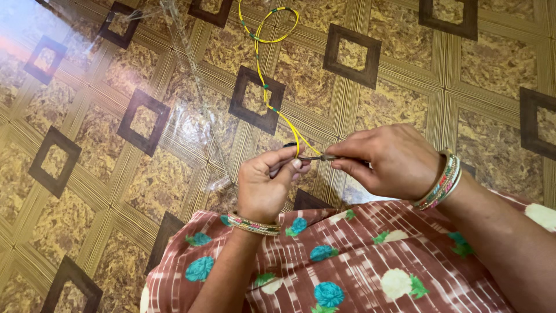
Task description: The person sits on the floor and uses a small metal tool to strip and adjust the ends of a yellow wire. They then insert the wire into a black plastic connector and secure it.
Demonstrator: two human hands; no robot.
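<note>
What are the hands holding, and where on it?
Left hand pinches the near end of the yellow beaded thread; right hand grips a thin dark tool by its rear end.

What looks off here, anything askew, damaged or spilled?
Nothing stands out. The left hand and right hand pinch a thin dark tool where the yellow beaded cord ends; the cord trails loosely in a loop across the patterned floor. A clear plastic sheet lies crinkled, nothing spilled.

Yellow cord (267, 87) with green beads, looped, beside a thin, perhaps metal tool (317, 157).
</note>
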